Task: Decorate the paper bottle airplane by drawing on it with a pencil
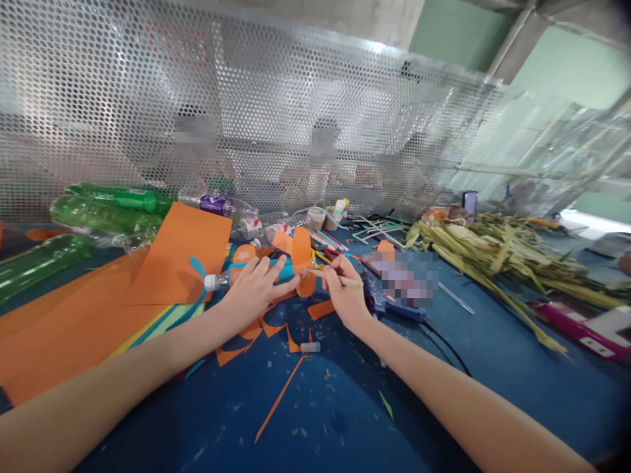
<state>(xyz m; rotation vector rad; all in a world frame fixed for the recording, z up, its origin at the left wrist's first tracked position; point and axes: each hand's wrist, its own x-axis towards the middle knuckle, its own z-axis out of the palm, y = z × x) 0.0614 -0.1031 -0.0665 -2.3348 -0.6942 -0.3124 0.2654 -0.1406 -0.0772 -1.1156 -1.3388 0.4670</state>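
Observation:
A clear plastic bottle (224, 281) with a white cap lies on its side, with blue paper round its body and an orange paper shape (302, 248) at its base end. My left hand (256, 286) rests over the bottle, fingers spread and wrapped on it, holding it down. In my right hand (345, 289) a thin, light-coloured stick (318, 273) is pinched, its tip touching the orange paper at the bottle's base. Just right of my right hand lies a blue glue gun (399, 309) with a black cord.
Orange sheets (182, 256) and green bottles (108, 213) lie to the left. Orange scraps (279, 397) and a small clear piece (310, 347) are in front. Dry husks (483, 256) and a pink box (582, 328) stand right, before a perforated metal screen (276, 98).

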